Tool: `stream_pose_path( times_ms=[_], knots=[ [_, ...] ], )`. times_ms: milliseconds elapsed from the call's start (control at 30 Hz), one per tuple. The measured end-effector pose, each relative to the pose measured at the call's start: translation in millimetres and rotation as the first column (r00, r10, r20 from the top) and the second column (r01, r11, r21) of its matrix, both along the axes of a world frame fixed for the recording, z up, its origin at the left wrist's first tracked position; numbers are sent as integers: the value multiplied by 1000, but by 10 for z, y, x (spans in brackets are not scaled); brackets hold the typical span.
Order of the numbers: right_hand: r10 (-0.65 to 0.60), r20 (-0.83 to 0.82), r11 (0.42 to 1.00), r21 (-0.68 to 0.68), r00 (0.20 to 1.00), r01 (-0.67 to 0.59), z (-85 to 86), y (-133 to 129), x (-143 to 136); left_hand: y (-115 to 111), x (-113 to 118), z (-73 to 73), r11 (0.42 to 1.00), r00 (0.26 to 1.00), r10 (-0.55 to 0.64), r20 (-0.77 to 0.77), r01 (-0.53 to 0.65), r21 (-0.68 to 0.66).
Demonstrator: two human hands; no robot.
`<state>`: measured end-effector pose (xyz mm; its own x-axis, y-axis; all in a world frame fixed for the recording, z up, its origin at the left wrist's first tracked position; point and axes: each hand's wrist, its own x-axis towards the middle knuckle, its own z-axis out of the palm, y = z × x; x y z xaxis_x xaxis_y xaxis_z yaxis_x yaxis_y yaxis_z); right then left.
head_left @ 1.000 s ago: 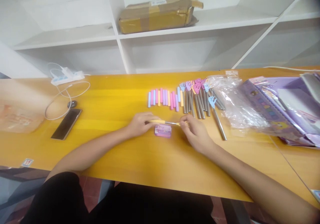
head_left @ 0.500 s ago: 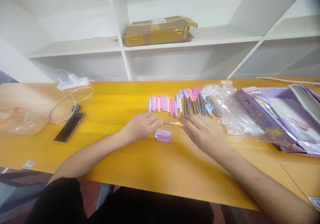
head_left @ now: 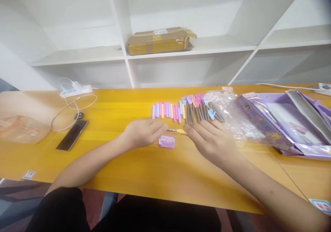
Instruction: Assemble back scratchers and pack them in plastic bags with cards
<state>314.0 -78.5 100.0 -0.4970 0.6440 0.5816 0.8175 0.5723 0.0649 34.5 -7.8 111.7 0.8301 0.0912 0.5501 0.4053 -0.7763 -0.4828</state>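
My left hand [head_left: 144, 133] and my right hand [head_left: 209, 138] are both closed, fingers pinched on opposite ends of a small back scratcher [head_left: 178, 131]. Its thin metal rod shows by the left fingertips, and a yellow part runs into the right fingers; both ends are hidden. Just below the rod lies a small pink-purple clear case [head_left: 167, 142]. Beyond the hands is a row of pink, blue, yellow and purple tubes [head_left: 167, 110]. Beside it, near my right hand, several back scratchers [head_left: 196, 109] with grey rods and coloured hand-shaped heads lie in a bunch.
Clear plastic bags [head_left: 227, 111] and an open purple box [head_left: 274, 135] lie at the right. At the left are a phone [head_left: 72, 135], a black mouse-like object [head_left: 79, 115], a power strip [head_left: 74, 89] and an orange bag [head_left: 23, 130]. A taped parcel [head_left: 160, 41] rests on the white shelf.
The camera view has shifted, so the table appears slightly lower and the things at the right further left. Both hands keep their hold on the back scratcher, with little movement.
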Motion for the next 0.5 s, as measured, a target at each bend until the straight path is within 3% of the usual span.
stream_pose_path(
  times_ms=[167,300,500],
  knots=[
    [-27,21,999,47,999,26,-53,-57,175,44,-70,11,997,997,70,-14,-70,-17],
    [-43,63,983,183,997,31,-84,-91,426,143,-223,38,997,998,60,-20,-61,-56],
    [-62,100,924,381,993,19,-127,-90,1195,378,-808,144,986,987,146,-69,-151,-71]
  ],
)
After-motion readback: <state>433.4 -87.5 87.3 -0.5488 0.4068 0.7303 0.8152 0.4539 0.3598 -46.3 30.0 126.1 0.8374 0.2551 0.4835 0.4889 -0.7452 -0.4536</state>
